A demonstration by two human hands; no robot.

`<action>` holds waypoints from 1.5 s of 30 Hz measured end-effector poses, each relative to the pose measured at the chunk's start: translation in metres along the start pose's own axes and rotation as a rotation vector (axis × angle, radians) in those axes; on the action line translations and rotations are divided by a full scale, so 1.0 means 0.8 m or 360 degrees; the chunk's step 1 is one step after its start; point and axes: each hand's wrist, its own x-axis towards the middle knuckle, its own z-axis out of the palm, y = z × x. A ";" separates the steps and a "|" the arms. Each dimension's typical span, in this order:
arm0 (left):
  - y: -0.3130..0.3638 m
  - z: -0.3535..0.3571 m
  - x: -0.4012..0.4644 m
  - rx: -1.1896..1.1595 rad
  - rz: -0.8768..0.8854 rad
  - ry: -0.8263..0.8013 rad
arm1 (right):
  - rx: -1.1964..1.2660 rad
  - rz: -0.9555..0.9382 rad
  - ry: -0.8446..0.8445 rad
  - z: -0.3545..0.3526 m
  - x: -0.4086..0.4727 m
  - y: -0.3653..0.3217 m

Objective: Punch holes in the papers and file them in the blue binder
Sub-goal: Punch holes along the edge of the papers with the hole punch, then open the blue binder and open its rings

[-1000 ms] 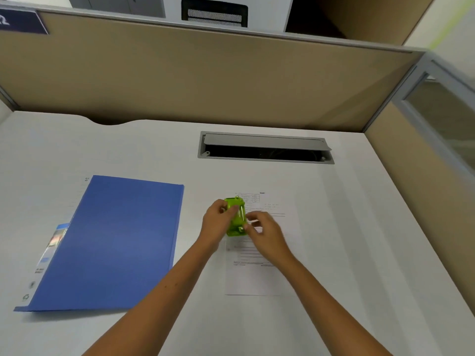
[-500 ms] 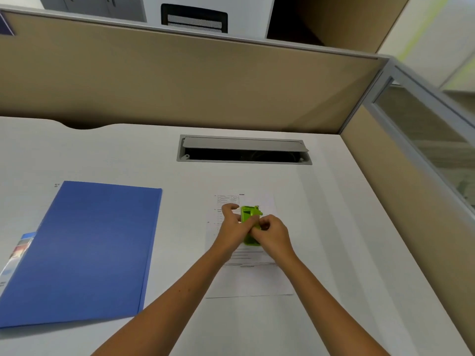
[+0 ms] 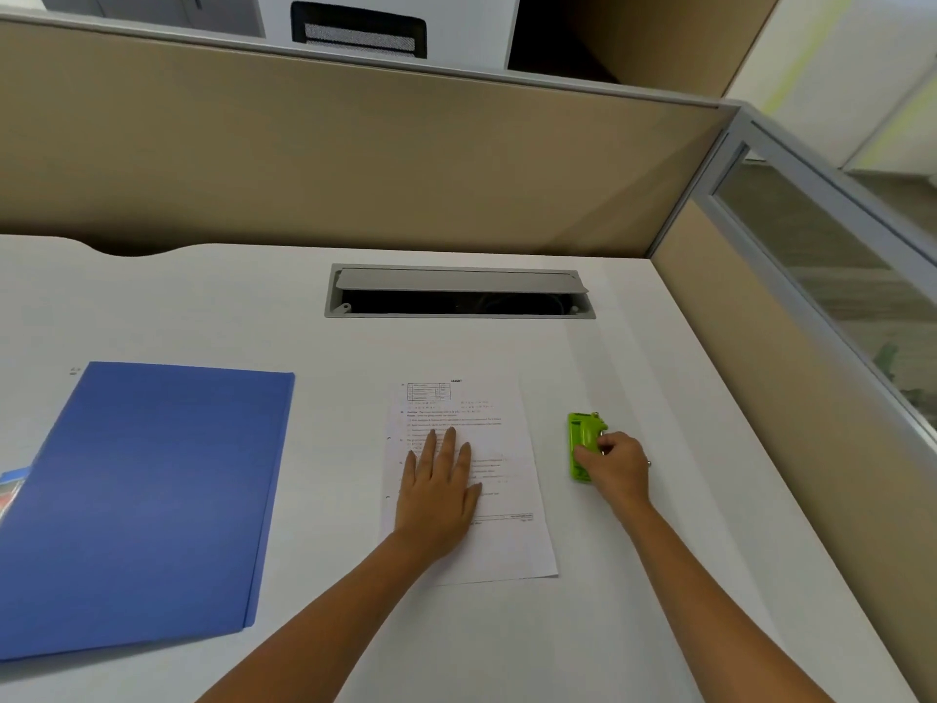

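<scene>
A person's left hand (image 3: 440,492) lies flat, fingers straight and spread, on a white printed sheet of paper (image 3: 499,438) on the white desk (image 3: 507,641), while the right hand (image 3: 616,466) curls its fingers round the near end of a small lime-green plastic hole punch (image 3: 583,438) resting on the desk just right of the sheet. Two small notches on the sheet's left edge suggest the punching is done, and the step in hand looks like setting the punch aside. The blue plastic binder (image 3: 147,504) lies shut, well to the left of the left hand; filing has not begun.

The next move, by that reading, calls for the right hand to let go of the punch, for the binder to be opened, and for the sheet to be carried left with its punched edge lined up to the binder's fastener.

Whether one sheet or several lie under the left palm cannot be told. The binder's near-left corner is cut off by the frame, its fastener is hidden inside, and a coloured slip (image 3: 12,492) pokes out at its left edge, too small to read. The right fingertips are hidden behind the punch.
</scene>
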 end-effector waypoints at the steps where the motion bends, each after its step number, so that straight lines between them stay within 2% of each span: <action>1: 0.000 0.003 0.000 0.0005 -0.0007 0.0008 | -0.0030 0.0000 0.0000 -0.002 0.004 0.005; 10: -0.001 0.010 0.002 0.0002 -0.0018 0.0064 | -0.0181 0.0029 -0.0056 -0.004 0.016 0.010; 13: -0.005 0.007 -0.003 -0.0084 -0.0051 0.0100 | -0.0337 0.0099 0.0103 0.008 0.001 -0.006; 15: -0.013 0.001 -0.011 -0.0132 -0.0087 0.0138 | -0.0366 -0.0013 0.0263 0.022 -0.017 -0.020; 17: -0.028 -0.010 -0.021 -0.0208 -0.0145 0.0186 | -0.0348 -0.0186 0.0312 0.041 -0.037 -0.036; 22: -0.114 -0.055 -0.044 -0.0319 -0.0536 0.0389 | -0.0261 -0.0555 0.0037 0.107 -0.098 -0.086; 27: -0.239 -0.096 -0.094 -0.0085 -0.0845 0.0571 | -0.0129 -0.0795 -0.0343 0.174 -0.167 -0.133; 31: -0.325 -0.114 -0.129 -0.0081 -0.1024 0.0544 | -0.0012 -0.0704 -0.0631 0.217 -0.214 -0.155; 35: -0.387 -0.132 -0.164 -0.0041 -0.1103 0.0491 | 0.0001 -0.0393 -0.0793 0.256 -0.252 -0.183; 39: -0.403 -0.150 -0.178 -0.0124 -0.1070 0.0423 | 0.0095 -0.0138 -0.0808 0.286 -0.279 -0.212; 45: -0.397 -0.155 -0.186 -0.0089 -0.1017 0.0373 | 0.0146 0.0041 -0.0600 0.317 -0.306 -0.242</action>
